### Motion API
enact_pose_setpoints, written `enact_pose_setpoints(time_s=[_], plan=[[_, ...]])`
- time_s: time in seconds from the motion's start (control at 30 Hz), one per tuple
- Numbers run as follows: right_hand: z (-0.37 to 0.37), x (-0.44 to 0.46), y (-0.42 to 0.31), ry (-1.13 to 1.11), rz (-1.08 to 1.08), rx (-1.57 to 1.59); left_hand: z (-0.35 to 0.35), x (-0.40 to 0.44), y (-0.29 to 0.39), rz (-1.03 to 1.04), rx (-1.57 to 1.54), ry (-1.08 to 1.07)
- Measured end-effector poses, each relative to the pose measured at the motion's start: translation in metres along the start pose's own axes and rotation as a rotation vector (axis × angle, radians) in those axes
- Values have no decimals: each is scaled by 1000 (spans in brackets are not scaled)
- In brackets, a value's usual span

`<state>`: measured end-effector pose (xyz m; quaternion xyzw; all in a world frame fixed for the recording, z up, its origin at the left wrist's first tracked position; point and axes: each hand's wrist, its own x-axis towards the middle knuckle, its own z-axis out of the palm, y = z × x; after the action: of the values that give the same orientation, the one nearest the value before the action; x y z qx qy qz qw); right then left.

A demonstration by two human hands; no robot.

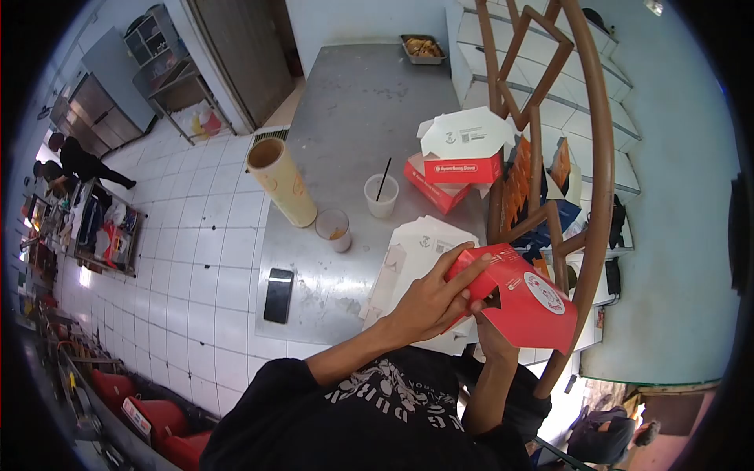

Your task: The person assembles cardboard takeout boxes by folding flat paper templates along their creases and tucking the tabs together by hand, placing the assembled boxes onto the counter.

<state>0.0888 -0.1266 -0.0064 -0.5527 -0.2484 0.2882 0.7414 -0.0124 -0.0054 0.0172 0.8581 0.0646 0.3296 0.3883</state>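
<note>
A partly folded red cardboard food box (510, 275) with a round white logo is held up near the right edge of the table. My left hand (432, 294) grips its near left side, fingers bent over the red panel. From below, my right hand (495, 334) holds the same box, its fingers largely hidden behind the card. Under my left hand lie flat white box blanks (408, 243) on the table. Beyond them, red boxes (462, 169) with white flaps raised are stacked at the table's right side.
On the steel table (353, 102) stand a tall yellowish cylinder (283, 184), a clear cup (336, 231), a white cup with a black straw (381, 196), a phone (278, 296) and a metal food tray (424, 49). A brown stair railing (601, 157) borders the right. Other people (86, 163) are far left.
</note>
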Motion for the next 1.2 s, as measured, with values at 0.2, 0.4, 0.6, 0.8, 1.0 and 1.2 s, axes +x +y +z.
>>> enact_pose_setpoints(time_s=[0.2, 0.4, 0.6, 0.8, 1.0, 1.2], plan=[[15, -4, 15, -53, 85, 47, 9, -16, -23, -87, -168, 150], [4, -13, -15, 111, -122, -207, 18, -32, -51, -647, -717, 342], [-36, 1, -24, 259, -94, -407, -4, -39, -66, -736, -1121, 283], [-33, -7, -13, 106, 53, -237, -9, -34, -57, -775, -1046, 87], [-28, -14, -14, 37, -44, -426, 8, -44, -76, -944, -982, 110], [-42, -6, -1, 61, 74, -309, 15, -54, -75, -718, -624, 29]])
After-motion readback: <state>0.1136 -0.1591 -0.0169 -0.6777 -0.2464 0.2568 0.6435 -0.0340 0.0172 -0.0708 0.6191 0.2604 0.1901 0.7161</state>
